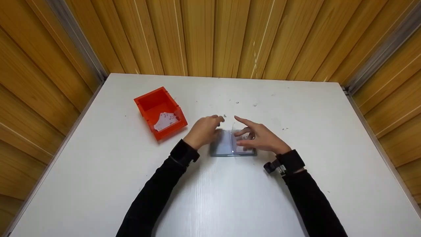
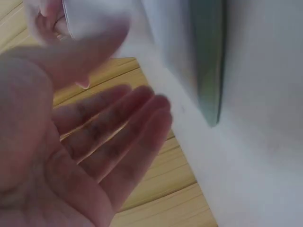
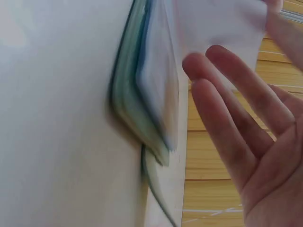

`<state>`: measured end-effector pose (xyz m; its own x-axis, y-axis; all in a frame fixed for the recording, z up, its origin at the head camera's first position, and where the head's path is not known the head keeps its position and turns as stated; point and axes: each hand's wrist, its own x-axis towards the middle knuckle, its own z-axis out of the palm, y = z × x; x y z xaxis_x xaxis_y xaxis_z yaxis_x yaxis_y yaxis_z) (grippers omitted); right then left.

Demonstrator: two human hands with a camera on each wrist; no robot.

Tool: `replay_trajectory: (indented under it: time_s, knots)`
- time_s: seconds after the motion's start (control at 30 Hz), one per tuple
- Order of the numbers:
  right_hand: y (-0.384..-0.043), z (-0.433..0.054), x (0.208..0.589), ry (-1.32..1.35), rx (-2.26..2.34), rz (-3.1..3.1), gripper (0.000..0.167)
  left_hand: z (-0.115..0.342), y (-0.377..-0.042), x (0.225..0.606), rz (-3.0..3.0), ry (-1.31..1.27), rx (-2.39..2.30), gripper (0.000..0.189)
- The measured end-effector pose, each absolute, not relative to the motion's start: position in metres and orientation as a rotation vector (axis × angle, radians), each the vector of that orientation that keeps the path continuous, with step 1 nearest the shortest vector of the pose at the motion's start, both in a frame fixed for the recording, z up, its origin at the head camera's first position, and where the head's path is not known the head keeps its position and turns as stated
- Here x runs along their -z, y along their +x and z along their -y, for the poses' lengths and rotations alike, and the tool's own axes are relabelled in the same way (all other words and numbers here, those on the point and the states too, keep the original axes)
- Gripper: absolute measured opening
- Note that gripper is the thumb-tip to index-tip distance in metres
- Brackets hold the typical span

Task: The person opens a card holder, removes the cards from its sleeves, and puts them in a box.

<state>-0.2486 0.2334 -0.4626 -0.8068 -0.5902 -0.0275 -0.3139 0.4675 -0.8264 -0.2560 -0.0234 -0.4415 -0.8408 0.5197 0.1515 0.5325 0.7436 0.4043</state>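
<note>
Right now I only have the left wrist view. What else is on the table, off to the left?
Observer: A red bin stands on the table, to the left of the left hand.
Operator: Anything inside?
Observer: Yes, white printed cards lie toward its near end.
Operator: And where exactly is the right hand?
Observer: In the head view it is over the right-hand half of the open booklet; I can't tell whether it touches it.
</note>
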Motion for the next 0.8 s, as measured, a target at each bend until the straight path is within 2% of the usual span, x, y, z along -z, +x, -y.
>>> replay_trajectory:
  time_s: [0.07,0.17,0.33,0.5,0.8]
  knots:
    - [-0.246,-0.231,0.462,-0.739,1.207,-2.364,0.092,0.026,-0.257,0.437,2.843,-0.783,0.704,0.029]
    - [-0.244,-0.229,0.464,-0.740,1.089,-2.337,0.089,0.027,-0.257,0.433,2.790,-0.746,0.728,0.027]
    - [-0.245,-0.230,0.466,-0.843,0.972,-2.368,0.080,0.020,-0.254,0.442,2.810,-0.983,0.676,0.024]
    - [-0.247,-0.235,0.466,-0.888,0.919,-2.508,0.079,0.016,-0.251,0.455,2.874,-1.204,0.637,0.025]
    - [-0.252,-0.246,0.462,-0.720,0.792,-2.661,0.079,0.018,-0.249,0.455,2.967,-1.143,0.557,0.015]
